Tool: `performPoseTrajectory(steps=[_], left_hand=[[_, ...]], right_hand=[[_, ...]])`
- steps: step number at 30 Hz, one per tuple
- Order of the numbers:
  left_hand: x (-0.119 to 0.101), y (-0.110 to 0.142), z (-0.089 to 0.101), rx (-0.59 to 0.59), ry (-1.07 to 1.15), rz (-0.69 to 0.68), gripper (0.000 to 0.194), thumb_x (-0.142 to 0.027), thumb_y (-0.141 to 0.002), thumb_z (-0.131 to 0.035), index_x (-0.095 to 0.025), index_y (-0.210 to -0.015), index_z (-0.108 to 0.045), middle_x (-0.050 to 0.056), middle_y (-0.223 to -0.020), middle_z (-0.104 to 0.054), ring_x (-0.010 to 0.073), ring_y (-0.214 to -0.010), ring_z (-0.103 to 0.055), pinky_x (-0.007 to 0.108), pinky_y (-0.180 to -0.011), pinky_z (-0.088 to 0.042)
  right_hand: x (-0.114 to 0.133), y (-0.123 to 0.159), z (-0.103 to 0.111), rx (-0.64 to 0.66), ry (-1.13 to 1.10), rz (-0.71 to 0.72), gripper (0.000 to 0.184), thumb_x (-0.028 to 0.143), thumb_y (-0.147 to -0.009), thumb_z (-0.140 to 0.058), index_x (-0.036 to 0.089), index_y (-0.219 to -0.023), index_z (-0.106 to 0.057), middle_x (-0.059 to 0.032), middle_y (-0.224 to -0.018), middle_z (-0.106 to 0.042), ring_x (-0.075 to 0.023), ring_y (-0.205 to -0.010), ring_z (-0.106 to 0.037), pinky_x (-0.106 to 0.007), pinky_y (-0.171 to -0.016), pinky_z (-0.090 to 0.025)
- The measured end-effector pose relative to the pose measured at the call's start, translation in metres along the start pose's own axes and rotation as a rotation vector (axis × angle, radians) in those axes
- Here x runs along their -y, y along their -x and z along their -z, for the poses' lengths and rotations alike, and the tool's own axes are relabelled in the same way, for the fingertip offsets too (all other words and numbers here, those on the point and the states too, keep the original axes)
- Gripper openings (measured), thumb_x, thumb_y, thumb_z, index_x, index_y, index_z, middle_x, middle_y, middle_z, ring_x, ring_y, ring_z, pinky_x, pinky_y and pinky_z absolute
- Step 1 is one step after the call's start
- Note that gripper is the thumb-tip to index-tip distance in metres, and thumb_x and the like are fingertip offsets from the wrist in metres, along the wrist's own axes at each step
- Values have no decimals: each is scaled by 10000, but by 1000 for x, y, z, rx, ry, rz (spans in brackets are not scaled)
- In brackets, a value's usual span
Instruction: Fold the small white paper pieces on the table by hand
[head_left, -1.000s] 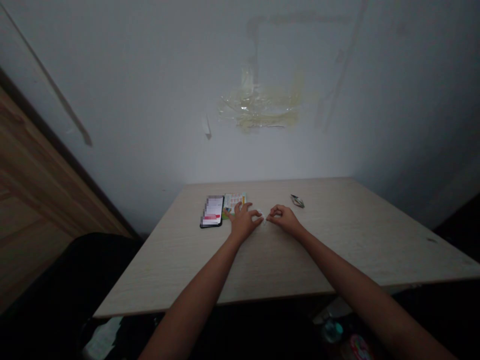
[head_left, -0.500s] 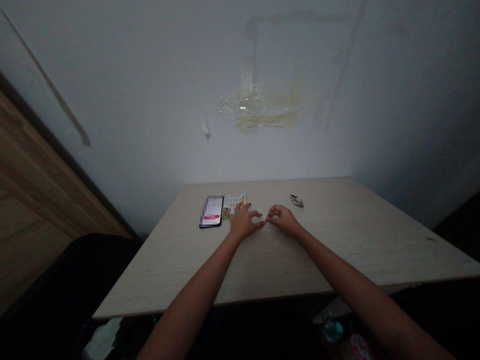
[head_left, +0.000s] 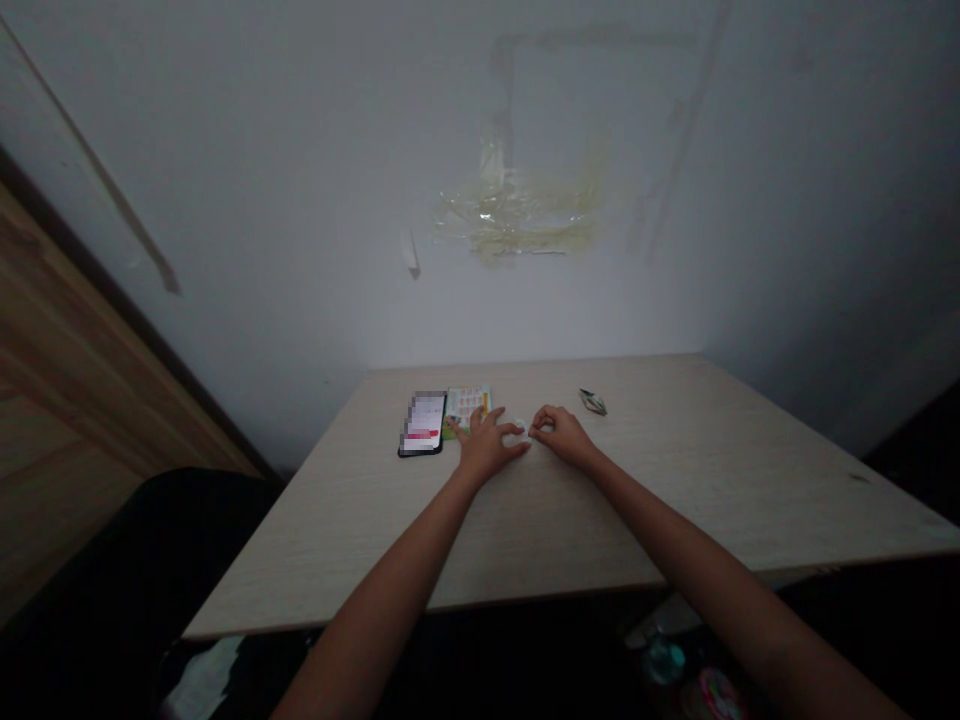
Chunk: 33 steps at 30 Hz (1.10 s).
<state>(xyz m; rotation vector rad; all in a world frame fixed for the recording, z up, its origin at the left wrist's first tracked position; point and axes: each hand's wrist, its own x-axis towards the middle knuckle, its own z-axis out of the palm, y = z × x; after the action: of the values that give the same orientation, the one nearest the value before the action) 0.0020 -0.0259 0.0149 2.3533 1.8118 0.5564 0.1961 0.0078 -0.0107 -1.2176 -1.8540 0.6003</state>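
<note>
Status: a small white scrap (head_left: 519, 424) sits on the counter (head_left: 675, 500) between my hands, just off my left thumb (head_left: 511, 430) and just short of my right fingers (head_left: 543, 421). Too small and dim to say what it is. Left hand (head_left: 486, 447) is open and palm down, fingers spread, tips just beside a printed leaflet (head_left: 466, 408). Right hand (head_left: 564, 438) is curled, thumb and index pinched in near the scrap; can't tell if anything is held in that pinch. Nothing visibly lifted off the surface. Also on the counter: a black phone (head_left: 421, 423), screen pixelated, left of the leaflet, and a small foil wrapper (head_left: 592, 401) past my right hand, not touched. Wall behind carries old tape residue (head_left: 517, 215).
</note>
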Motion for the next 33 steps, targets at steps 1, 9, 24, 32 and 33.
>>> performPoseTrajectory(steps=[1,9,24,32,33], left_hand=[[0,0,0,-2,0,-2,374,-658,-774,-634,-486,-1100,-702,-39,-1514,-449,384,-1448,-226,757,-1091,6],[-2,2,3,0,26,15,316,-635,-822,-585,-497,-1076,-714,-78,-1501,-464,381,-1449,-213,739,-1103,35],[1,-1,-2,7,54,2,307,-636,-781,-646,-494,-1040,-729,-81,-1512,-455,403,-1447,-223,774,-1072,64],[2,-2,-2,7,71,-1,306,-627,-772,-665,-491,-1038,-730,-85,-1507,-462,389,-1443,-238,759,-1072,105],[2,-1,-2,8,75,0,308,-623,-772,-667,-487,-1041,-731,-84,-1508,-462,388,-1444,-236,754,-1077,103]], right_hand=[[0,0,0,-3,-2,3,109,250,-740,-705,191,-803,-640,-37,-846,-679,-192,-859,-630,-339,-835,-486],[2,6,5,22,-30,-5,121,270,-723,-716,194,-785,-644,-28,-837,-683,-193,-869,-627,-338,-850,-477],[2,-1,2,-37,113,22,95,267,-747,-705,196,-786,-656,-39,-835,-677,-205,-867,-608,-319,-797,-453],[-4,-3,0,-74,63,16,100,264,-743,-706,201,-792,-646,-29,-839,-671,-195,-871,-615,-319,-817,-462],[-4,-3,0,-75,53,14,100,266,-744,-705,201,-791,-645,-27,-839,-672,-194,-871,-618,-320,-820,-462]])
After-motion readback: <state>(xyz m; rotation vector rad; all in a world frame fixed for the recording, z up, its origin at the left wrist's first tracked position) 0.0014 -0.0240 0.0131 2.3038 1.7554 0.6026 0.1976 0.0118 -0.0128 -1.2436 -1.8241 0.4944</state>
